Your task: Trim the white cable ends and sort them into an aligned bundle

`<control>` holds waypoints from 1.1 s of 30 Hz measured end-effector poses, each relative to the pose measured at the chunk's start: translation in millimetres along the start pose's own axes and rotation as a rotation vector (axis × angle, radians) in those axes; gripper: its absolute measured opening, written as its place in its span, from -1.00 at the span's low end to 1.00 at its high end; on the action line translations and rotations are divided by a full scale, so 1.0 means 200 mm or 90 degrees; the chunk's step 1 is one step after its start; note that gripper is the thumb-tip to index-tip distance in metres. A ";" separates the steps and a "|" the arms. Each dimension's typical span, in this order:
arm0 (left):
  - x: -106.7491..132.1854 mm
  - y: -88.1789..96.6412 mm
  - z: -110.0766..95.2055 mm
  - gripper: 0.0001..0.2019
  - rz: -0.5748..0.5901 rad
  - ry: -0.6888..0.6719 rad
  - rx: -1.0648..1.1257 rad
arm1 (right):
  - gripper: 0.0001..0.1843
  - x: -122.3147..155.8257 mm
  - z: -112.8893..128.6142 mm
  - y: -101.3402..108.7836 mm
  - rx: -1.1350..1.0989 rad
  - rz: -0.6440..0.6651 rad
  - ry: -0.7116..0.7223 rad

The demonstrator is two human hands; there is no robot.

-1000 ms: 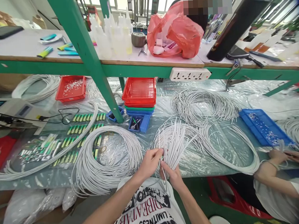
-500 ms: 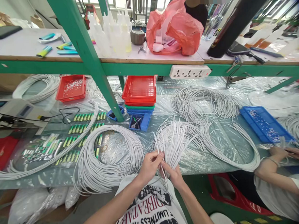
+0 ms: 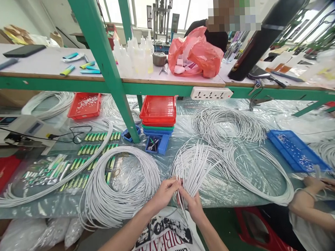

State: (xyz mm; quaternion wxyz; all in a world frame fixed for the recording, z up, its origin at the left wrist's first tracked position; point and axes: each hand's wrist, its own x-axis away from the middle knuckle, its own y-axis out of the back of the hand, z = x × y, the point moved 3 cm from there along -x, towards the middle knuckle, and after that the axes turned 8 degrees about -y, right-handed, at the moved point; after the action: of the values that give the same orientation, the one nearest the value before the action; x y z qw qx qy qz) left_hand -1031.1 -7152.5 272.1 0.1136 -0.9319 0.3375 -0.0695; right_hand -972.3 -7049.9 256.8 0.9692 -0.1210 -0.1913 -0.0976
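Two bare hands are meeting above the near edge of a plastic-covered bench [image 3: 248,168]. The right hand [image 3: 193,204] is closing around the base of a bundle of white cables [image 3: 198,167], thumb laid along its left side. The left hand [image 3: 164,192] is pinching at the bundle's left edge, fingertips together on a thin strand [image 3: 180,203]; whether it is gripping more than one, I cannot tell.

The bundle is standing just ahead and slightly right of the left fingertips. Its long axis is running away from the person, leaning rightward as the loose ends are fanning out. The right hand is nearer, already touching it; the strand is trailing down between the hands.

A coil of white cable [image 3: 182,156] is lying directly beyond the fingers, behind the fan, so strands are overlapping in view. A larger coil [image 3: 100,195] is spreading left of the left fingers. Further ahead, stacked trays [image 3: 158,108] and a blue bin [image 3: 163,144] are sitting forward-left, while a blue tray [image 3: 300,144] is resting well to the right, near a co-worker's hands [image 3: 314,183].
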 end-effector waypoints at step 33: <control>-0.12 0.19 -0.11 -0.55 -0.284 0.085 0.278 | -0.56 0.03 -0.17 -0.10 0.157 -0.008 0.015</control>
State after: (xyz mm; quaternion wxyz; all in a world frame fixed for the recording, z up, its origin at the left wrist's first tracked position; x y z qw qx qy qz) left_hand -1076.4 -7169.0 281.3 0.2704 -0.9300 0.1085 -0.2242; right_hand -959.8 -7079.3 231.7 0.9781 0.0016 -0.1916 -0.0810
